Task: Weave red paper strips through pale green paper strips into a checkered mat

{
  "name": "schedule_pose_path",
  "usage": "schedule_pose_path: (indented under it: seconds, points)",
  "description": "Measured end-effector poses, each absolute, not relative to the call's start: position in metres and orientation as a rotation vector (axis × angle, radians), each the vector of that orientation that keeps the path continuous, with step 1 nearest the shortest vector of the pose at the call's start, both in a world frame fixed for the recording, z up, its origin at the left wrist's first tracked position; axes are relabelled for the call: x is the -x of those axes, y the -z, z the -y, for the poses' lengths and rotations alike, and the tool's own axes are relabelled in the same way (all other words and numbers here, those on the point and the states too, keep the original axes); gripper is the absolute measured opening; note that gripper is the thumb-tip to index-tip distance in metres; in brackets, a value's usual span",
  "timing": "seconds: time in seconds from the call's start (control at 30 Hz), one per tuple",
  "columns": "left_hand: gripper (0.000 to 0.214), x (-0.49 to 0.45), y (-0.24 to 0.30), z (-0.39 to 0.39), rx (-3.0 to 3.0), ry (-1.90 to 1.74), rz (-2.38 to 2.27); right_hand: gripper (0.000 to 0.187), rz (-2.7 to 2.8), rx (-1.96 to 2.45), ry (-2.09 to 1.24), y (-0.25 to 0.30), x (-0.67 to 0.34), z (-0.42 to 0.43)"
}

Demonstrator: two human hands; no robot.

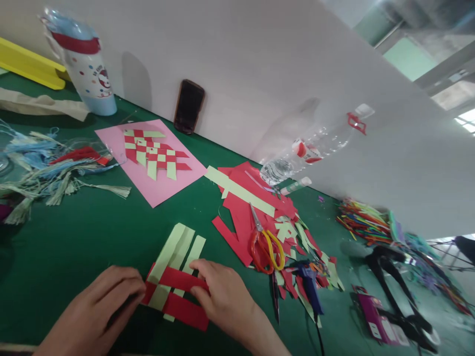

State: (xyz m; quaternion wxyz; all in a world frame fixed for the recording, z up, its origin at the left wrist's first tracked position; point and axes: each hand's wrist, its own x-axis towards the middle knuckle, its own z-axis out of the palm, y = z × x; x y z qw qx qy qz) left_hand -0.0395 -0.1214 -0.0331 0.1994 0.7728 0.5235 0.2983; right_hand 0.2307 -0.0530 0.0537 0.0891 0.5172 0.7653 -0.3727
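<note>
A loose weave of pale green and red paper strips [174,282] lies on the green table top [67,247], close to the near edge. Several pale green strips run away from me, with red strips crossing them. My left hand [107,306] grips the weave's left side, fingertips at the red strip ends. My right hand [226,296] rests on its right side, fingers pressing the upper red strip. A finished red and green weave [158,155] lies on a pink paper sheet [115,148] farther off.
Right of the hands, orange and yellow scissors [265,249] lie on a pile of red paper scraps [245,207]. A blue glue gun [308,291] and its black cord sit nearby. Raffia tassels [48,170] lie left. A wall borders the far edge, with a phone [189,106] leaning against it.
</note>
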Motion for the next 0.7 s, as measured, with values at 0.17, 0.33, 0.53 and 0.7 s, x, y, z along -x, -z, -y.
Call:
schedule_pose_path:
  seconds: [0.17,0.33,0.53,0.7]
  points:
    - [0.027,0.04,0.04,0.122,-2.569,-0.745,-1.244,0.035,-2.263,-1.56,1.13,-0.049,-0.23,0.052]
    - [0.043,0.033,0.035,0.118,-2.544,-0.736,-1.317,0.033,-2.244,-1.574,1.122,-0.049,-0.228,0.052]
    - [0.049,0.018,0.023,0.106,-2.39,-0.709,-1.252,0.035,-2.227,-1.563,1.128,-0.054,-0.227,0.05]
    - [0.033,0.004,0.021,0.098,-2.152,-0.546,-1.414,0.043,-2.247,-1.618,1.288,-0.059,-0.232,0.053]
